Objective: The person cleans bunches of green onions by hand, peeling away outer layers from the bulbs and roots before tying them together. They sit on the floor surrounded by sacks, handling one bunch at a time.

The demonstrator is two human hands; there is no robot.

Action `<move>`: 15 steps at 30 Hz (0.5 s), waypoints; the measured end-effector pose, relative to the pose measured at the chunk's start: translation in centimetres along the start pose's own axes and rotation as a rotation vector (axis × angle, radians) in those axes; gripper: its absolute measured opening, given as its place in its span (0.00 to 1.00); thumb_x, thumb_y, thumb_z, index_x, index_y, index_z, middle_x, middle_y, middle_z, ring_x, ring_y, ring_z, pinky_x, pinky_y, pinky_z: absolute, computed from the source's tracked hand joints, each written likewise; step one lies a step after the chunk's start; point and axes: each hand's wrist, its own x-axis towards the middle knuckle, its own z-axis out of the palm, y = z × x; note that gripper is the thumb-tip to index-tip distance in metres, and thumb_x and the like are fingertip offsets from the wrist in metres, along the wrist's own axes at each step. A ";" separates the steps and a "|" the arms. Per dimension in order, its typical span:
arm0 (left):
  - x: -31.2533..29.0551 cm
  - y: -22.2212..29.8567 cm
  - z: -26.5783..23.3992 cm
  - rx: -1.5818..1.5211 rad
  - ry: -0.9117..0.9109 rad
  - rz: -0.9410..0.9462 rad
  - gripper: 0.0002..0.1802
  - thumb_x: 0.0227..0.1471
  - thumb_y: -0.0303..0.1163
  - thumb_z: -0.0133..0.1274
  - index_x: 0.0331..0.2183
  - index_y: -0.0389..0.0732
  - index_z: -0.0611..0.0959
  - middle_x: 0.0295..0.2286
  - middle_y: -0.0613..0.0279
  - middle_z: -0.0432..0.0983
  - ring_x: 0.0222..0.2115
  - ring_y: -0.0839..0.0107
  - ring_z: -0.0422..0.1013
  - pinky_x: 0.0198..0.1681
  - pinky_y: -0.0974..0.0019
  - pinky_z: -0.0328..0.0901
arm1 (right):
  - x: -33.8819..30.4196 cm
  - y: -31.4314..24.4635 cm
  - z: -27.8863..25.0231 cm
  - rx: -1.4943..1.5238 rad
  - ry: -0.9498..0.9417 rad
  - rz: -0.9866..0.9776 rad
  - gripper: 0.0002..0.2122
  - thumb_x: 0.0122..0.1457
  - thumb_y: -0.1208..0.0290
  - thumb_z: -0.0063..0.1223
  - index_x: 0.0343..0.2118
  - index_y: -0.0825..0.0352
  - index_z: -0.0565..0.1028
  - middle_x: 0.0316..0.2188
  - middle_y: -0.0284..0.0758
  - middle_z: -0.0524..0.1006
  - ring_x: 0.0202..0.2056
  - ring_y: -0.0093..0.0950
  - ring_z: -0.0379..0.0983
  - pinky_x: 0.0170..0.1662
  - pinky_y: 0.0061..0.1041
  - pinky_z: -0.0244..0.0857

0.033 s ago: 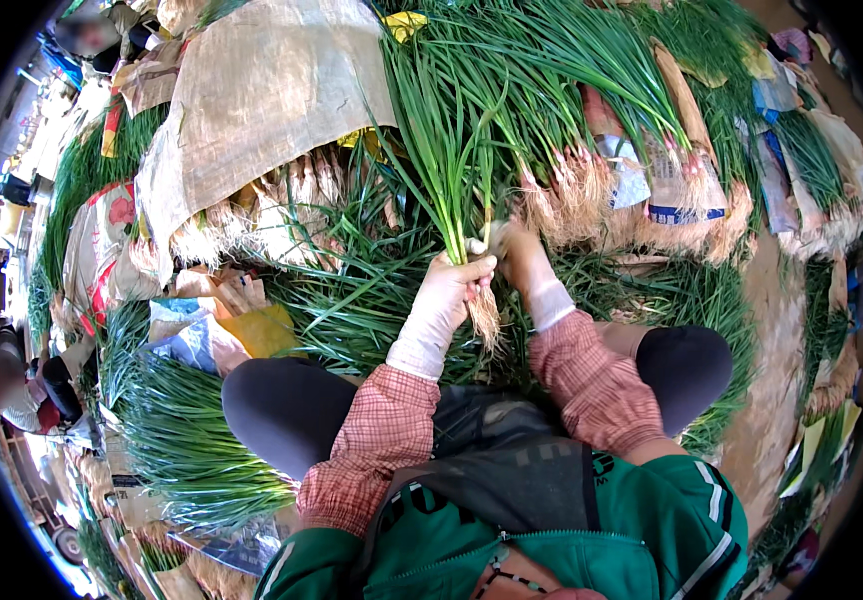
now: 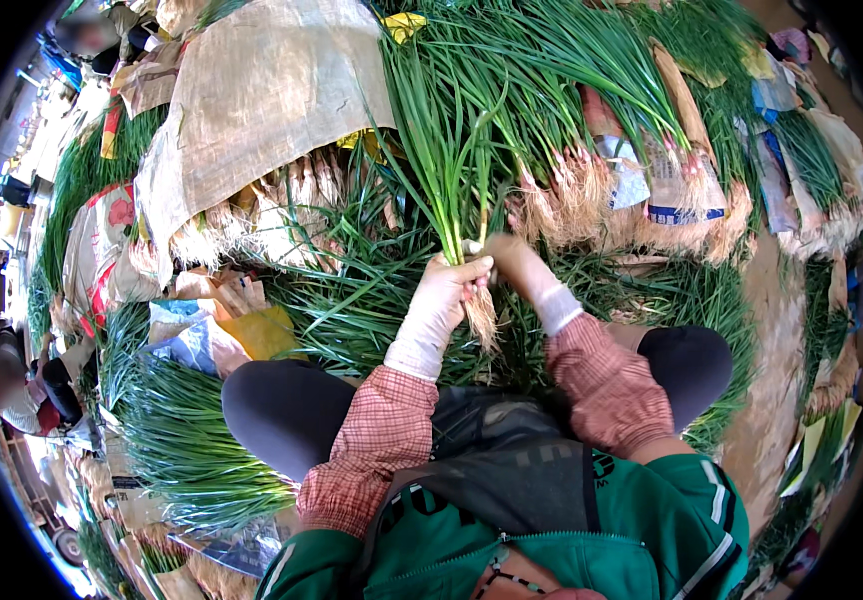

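A small bunch of green garlic point(image 2: 448, 180), with long flat leaves and pale, hairy roots, stands upright in front of me. My left hand point(image 2: 454, 285) is closed round its lower stems, thumb across the front, and the roots hang below the fingers. Close beside it on the right is my right hand point(image 2: 513, 262), blurred by motion. Its fingertips reach the stems just above my left hand, but whether they pinch anything cannot be made out. Loose green leaves point(image 2: 351, 310) lie heaped under both hands.
Rooted bunches point(image 2: 561, 195) are laid out at the far side, partly beside a beige cloth sheet point(image 2: 271, 90). Another leafy pile point(image 2: 196, 440) is by my left knee, near crumpled plastic sacks point(image 2: 196, 335). A person point(image 2: 26, 385) sits at the far left.
My right hand has shifted slightly left and down, its forearm swinging a little to the right. The left hand keeps its hold on the bunch, almost still.
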 end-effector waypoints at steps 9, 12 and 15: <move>0.4 0.7 -0.4 -0.028 -0.116 -0.006 0.11 0.45 0.19 0.58 0.34 0.38 0.77 0.23 0.68 0.71 0.19 0.80 0.66 0.22 0.78 0.62 | 4.5 -1.5 -9.2 -0.411 0.768 -0.013 0.11 0.56 0.67 0.51 0.40 0.65 0.73 0.35 0.46 0.77 0.33 0.42 0.75 0.39 0.37 0.69; 0.6 1.3 -0.4 0.093 0.080 0.111 0.11 0.43 0.18 0.60 0.31 0.38 0.76 0.28 0.61 0.76 0.20 0.78 0.69 0.23 0.78 0.63 | 2.9 -3.8 -5.4 -0.041 0.538 0.020 0.08 0.59 0.70 0.44 0.29 0.65 0.76 0.31 0.41 0.76 0.28 0.36 0.74 0.38 0.35 0.70; 1.1 0.3 -0.6 0.108 0.138 0.134 0.08 0.45 0.20 0.59 0.30 0.39 0.77 0.25 0.62 0.77 0.19 0.78 0.69 0.21 0.78 0.63 | 0.0 -3.7 -0.8 0.256 0.437 -0.179 0.05 0.57 0.74 0.49 0.28 0.68 0.75 0.27 0.35 0.75 0.29 0.24 0.70 0.35 0.24 0.66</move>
